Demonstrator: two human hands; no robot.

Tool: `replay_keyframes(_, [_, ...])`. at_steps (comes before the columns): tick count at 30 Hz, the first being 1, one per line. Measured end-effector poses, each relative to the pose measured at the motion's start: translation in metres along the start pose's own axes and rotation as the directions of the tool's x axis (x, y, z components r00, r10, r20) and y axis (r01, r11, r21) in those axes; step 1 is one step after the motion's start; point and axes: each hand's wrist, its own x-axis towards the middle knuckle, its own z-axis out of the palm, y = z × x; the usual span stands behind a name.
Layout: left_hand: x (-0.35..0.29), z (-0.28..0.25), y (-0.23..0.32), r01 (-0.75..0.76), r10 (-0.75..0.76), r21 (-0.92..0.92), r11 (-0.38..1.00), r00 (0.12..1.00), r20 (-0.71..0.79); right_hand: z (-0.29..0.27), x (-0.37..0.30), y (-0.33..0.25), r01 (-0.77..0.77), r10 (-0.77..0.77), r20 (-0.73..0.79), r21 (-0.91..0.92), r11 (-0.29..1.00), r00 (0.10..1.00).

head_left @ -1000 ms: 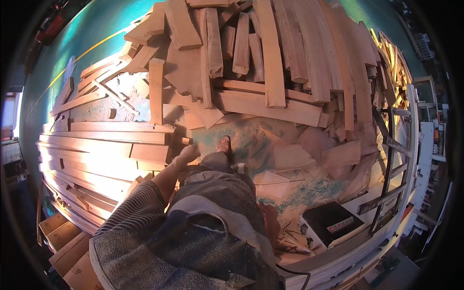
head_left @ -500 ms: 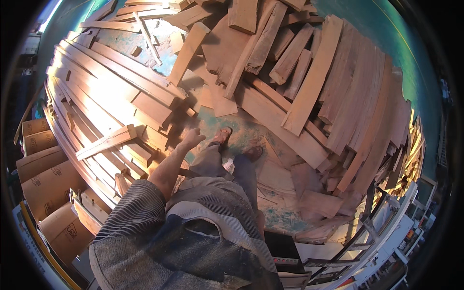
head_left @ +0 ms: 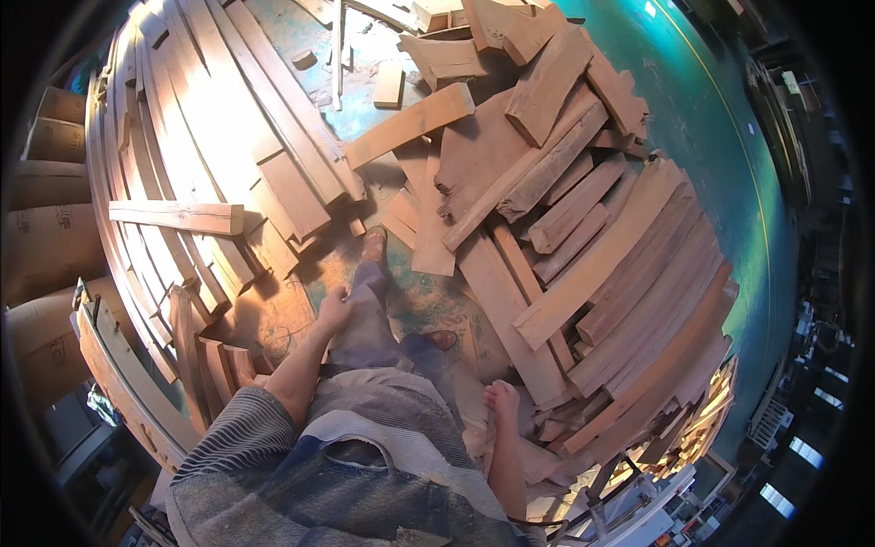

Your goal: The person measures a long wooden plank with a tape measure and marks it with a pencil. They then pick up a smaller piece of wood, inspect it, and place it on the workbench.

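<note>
My left hand (head_left: 334,310) hangs in front of my thigh, fingers loosely curled, with nothing visible in it. On the other side, my right hand (head_left: 501,399) is at hip height, its fingers curled in and no object showing. Neither hand touches the wood. Nearest the left hand are the ends of long planks (head_left: 246,137) stacked at the left, with a short beam (head_left: 178,217) lying across them. To the right, a pale board (head_left: 602,255) rests slantwise over a pile of rough boards (head_left: 652,310).
Loose offcuts (head_left: 456,59) and a board lying crosswise (head_left: 410,123) are ahead. Cardboard boxes (head_left: 55,242) stand at far left beside a curved-looking panel (head_left: 123,383). Sawdust covers the green floor (head_left: 401,296) around my feet. A yellow line (head_left: 729,128) runs along the floor at right.
My view has turned left and my feet have shifted in a step. The left hand has come back nearer my body; the right hand and forearm have come into view.
</note>
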Motion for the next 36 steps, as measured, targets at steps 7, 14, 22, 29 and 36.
replay_keyframes(7, [0.049, -0.046, -0.09, 0.228, -0.2, -0.349, 0.909, 0.973, 0.112, 0.169, 0.118, -0.224, 0.444, -0.435, 0.112, -0.365, 0.818, 0.893])
replay_keyframes(14, [0.019, -0.082, -0.144, 0.413, -0.391, -0.516, 0.75, 0.907, 0.157, 0.356, 0.2, -0.454, 0.597, -0.659, 0.226, -0.688, 0.413, 0.717])
replay_keyframes(22, [-0.025, -0.074, -0.156, 0.639, -0.626, -0.561, 0.526, 0.738, 0.253, 0.435, 0.281, -0.568, 0.652, -0.735, 0.224, -0.665, 0.365, 0.64])
replay_keyframes(29, [0.02, -0.075, -0.112, 0.582, -0.583, -0.614, 0.532, 0.778, 0.233, 0.453, 0.199, -0.526, 0.653, -0.512, 0.462, -0.699, 0.293, 0.724])
replay_keyframes(36, [0.094, -0.091, -0.046, 0.452, -0.402, -0.632, 0.629, 0.885, 0.233, 0.451, 0.091, -0.348, 0.579, -0.565, 0.33, -0.741, 0.341, 0.756])
